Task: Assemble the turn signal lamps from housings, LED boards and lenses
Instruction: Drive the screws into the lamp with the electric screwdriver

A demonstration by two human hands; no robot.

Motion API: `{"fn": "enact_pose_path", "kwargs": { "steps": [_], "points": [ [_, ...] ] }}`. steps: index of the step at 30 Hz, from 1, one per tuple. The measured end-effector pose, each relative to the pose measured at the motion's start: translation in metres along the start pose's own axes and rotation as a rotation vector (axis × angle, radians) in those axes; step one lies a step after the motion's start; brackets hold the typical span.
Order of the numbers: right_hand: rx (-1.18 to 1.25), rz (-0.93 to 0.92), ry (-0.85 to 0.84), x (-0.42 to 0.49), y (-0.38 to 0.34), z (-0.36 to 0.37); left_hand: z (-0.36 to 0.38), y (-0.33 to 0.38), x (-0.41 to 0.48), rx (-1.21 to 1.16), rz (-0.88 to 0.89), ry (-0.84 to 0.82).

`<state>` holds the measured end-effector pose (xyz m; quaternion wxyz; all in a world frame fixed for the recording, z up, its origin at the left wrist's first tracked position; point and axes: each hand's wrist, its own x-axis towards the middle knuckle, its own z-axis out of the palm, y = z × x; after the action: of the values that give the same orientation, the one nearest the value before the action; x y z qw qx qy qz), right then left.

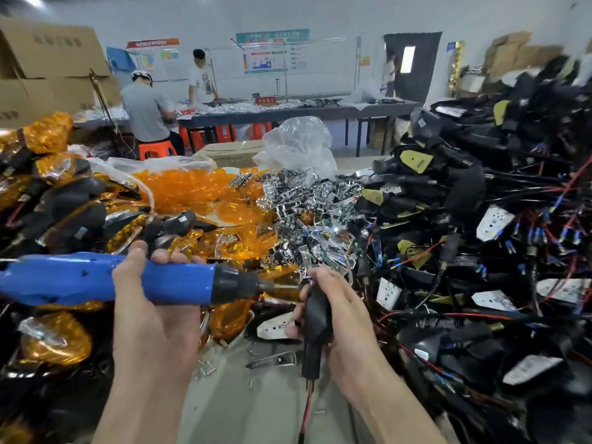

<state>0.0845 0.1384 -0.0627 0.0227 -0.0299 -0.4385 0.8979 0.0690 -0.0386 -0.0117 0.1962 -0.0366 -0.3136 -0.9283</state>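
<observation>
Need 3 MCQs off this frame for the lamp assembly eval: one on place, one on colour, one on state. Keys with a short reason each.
1. Where does the orange lens pile lie?
A) in a cardboard box
B) left of the chrome reflectors
C) on a stool

2. What colour is the screwdriver body?
A) red
B) green
C) blue

3. What is the right hand doing?
A) gripping a black housing
B) lying flat on the bench
C) hanging empty

Key:
1 B: the lenses sit beyond the left hand, with the reflectors heaped to their right.
2 C: blue shell with a black nose.
3 A: the fingers curl round the housing, and the bit points at its top.
</observation>
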Motion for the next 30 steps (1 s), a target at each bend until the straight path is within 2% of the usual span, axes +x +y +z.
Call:
{"fn": "enact_pose_path", "kwargs": {
  "steps": [19, 30],
  "points": [
    [-0.29, -0.106, 0.005, -0.003, 0.009, 0.002, -0.011, -0.007, -0.002, 0.03, -0.006, -0.046],
    [-0.359, -0.143, 0.083, -0.008, 0.014, 0.003, -0.007, -0.017, -0.001, 0.034, -0.074, 0.014]
  ]
}}
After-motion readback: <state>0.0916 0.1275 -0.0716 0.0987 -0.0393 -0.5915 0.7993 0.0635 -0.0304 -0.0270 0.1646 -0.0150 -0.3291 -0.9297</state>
